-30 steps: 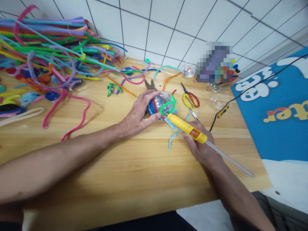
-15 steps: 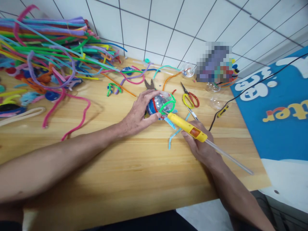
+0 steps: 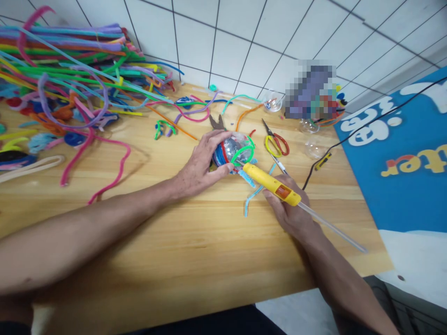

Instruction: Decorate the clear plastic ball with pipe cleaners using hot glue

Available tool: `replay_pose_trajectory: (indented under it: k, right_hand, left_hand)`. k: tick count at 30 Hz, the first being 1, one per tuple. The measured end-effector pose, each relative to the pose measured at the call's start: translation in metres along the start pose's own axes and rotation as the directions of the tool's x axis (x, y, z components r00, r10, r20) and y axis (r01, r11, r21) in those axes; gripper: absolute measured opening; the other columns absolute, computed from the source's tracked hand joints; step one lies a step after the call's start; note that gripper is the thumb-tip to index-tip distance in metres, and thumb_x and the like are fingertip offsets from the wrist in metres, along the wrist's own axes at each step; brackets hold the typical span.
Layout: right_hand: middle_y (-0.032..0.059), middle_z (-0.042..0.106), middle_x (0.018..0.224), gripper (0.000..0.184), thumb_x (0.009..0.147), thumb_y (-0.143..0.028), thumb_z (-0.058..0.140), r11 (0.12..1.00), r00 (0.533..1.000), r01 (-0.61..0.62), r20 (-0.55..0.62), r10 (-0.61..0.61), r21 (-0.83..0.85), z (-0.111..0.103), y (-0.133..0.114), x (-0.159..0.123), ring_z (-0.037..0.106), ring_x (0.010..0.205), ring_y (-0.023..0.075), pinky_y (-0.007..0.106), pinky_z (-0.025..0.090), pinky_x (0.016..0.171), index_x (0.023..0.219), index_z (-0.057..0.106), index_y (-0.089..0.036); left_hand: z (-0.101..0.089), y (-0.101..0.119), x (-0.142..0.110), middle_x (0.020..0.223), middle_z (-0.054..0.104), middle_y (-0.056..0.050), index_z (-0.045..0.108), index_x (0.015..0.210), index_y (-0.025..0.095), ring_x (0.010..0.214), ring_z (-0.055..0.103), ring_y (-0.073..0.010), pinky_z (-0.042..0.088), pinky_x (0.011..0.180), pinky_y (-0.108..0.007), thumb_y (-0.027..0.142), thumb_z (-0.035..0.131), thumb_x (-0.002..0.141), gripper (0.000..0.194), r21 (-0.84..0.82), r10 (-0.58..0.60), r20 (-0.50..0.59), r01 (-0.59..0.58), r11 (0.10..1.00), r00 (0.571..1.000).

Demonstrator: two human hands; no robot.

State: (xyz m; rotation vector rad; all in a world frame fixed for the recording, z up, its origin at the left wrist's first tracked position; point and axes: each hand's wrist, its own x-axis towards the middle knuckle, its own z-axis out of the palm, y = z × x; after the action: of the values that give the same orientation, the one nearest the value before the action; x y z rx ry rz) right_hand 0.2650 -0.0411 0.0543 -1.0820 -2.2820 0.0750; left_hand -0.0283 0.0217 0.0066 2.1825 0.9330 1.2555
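Observation:
My left hand [image 3: 206, 160] is closed around a clear plastic ball [image 3: 234, 148] wrapped in blue and red pipe cleaner. A green pipe cleaner [image 3: 248, 150] loops over the ball's right side. In my right hand [image 3: 291, 209] is a yellow hot glue gun [image 3: 267, 180], a long clear glue stick [image 3: 335, 228] jutting from its back. The gun's nozzle meets the lower edge of the ball by the green loop; whether glue is coming out cannot be made out. Light blue pipe cleaner pieces [image 3: 248, 204] lie just below, between my hands.
Scissors [image 3: 275, 144] with red and yellow handles and dark pliers [image 3: 217, 122] lie beyond the ball. A heap of colored pipe cleaners [image 3: 70, 60] fills the left back. Clear plastic half-spheres [image 3: 272, 101], a black cord [image 3: 310, 174] and a yellow cutter [image 3: 323, 161] sit to the right.

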Motion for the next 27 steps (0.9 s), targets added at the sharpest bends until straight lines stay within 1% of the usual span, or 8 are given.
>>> replay_pose_trajectory:
  k: [5,10,13,17,20,27]
  right_hand:
    - [0.0030,0.075,0.100,0.019,0.106,-0.025,0.063,0.999,0.999,-0.040,0.027,0.039,0.011,-0.0005,-0.0015,-0.0007,0.073,0.084,0.0228,0.035,0.058,0.069,0.125,0.064,-0.029]
    - [0.0039,0.075,0.103,0.019,0.107,-0.027,0.062,1.000,1.000,-0.030,0.002,0.030,0.000,0.0008,-0.0009,-0.0002,0.074,0.086,0.0234,0.036,0.060,0.070,0.125,0.064,-0.030]
    - [0.0042,0.075,0.101,0.018,0.107,-0.029,0.062,0.999,0.999,-0.041,0.001,0.041,-0.005,0.0014,0.0000,-0.0013,0.073,0.085,0.0239,0.036,0.060,0.068,0.125,0.064,-0.030]
    - [0.0045,0.075,0.101,0.018,0.108,-0.030,0.061,0.998,0.997,-0.065,0.027,0.065,-0.015,0.0008,0.0005,-0.0038,0.073,0.085,0.0239,0.037,0.060,0.070,0.125,0.064,-0.029]
    - [0.0045,0.075,0.102,0.019,0.107,-0.030,0.062,0.998,0.997,-0.067,0.025,0.067,-0.003,0.0005,0.0007,-0.0046,0.074,0.086,0.0245,0.037,0.060,0.071,0.126,0.065,-0.029]
    - [0.0040,0.074,0.100,0.015,0.109,-0.032,0.061,0.999,0.999,-0.049,0.011,0.049,-0.018,0.0004,0.0007,-0.0034,0.072,0.083,0.0236,0.036,0.057,0.068,0.123,0.065,-0.030]
  left_hand:
    - [-0.0005,0.0009,-0.0001,0.166,0.049,-0.016,0.038,0.166,0.030,0.157,0.046,-0.0349,0.040,0.133,-0.060,0.051,0.063,0.108,0.066,0.000,0.000,0.002,0.000,1.000,1.000]
    - [-0.0005,0.0013,0.0000,0.164,0.051,-0.016,0.039,0.165,0.030,0.157,0.047,-0.0334,0.041,0.133,-0.059,0.056,0.062,0.109,0.066,0.003,0.000,-0.002,0.000,1.000,1.000]
    - [-0.0005,0.0015,0.0001,0.163,0.051,-0.016,0.039,0.165,0.030,0.157,0.047,-0.0333,0.041,0.133,-0.059,0.057,0.062,0.109,0.066,0.006,0.000,-0.002,0.000,1.000,1.000]
    - [-0.0005,0.0015,0.0003,0.164,0.050,-0.016,0.039,0.165,0.030,0.156,0.048,-0.0341,0.041,0.132,-0.059,0.052,0.063,0.109,0.066,-0.003,0.008,-0.004,-0.008,1.000,1.000]
    - [-0.0002,0.0014,0.0004,0.164,0.050,-0.016,0.039,0.165,0.029,0.156,0.048,-0.0344,0.041,0.132,-0.059,0.048,0.064,0.108,0.065,-0.008,0.020,-0.011,-0.020,1.000,1.000]
    - [0.0005,0.0007,0.0003,0.163,0.051,-0.015,0.039,0.165,0.030,0.155,0.048,-0.0349,0.041,0.132,-0.060,0.051,0.064,0.108,0.066,-0.009,0.015,-0.015,-0.015,1.000,1.000]
